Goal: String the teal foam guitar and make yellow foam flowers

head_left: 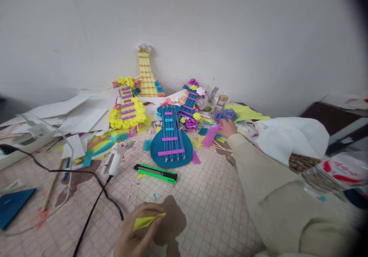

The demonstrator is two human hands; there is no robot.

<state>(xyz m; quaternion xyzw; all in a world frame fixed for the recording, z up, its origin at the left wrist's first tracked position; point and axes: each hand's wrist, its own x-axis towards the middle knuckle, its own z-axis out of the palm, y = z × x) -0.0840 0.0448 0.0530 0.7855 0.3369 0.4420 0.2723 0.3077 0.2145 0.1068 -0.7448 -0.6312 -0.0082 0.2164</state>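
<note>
Low in the view, my left hand (140,230) pinches a small folded piece of yellow paper (147,221) between thumb and fingers. My right hand (228,128) reaches out over the table, its fingers closed at the upper end of a purple paper strip (210,136), just in front of a bundle of purple yarn (225,114). Between the hands and farther left lies a blue paper guitar (171,146) with strings and purple and teal strips. A green and black utility knife (155,173) rests in front of it.
A white glue gun (116,159) with a black cord (94,207) lies on the left. Paper instruments decorated with yellow (127,103) and purple (191,123) flowers stand near the wall. White sheets (71,111) are at the back left; a white bag (293,134) is at the right.
</note>
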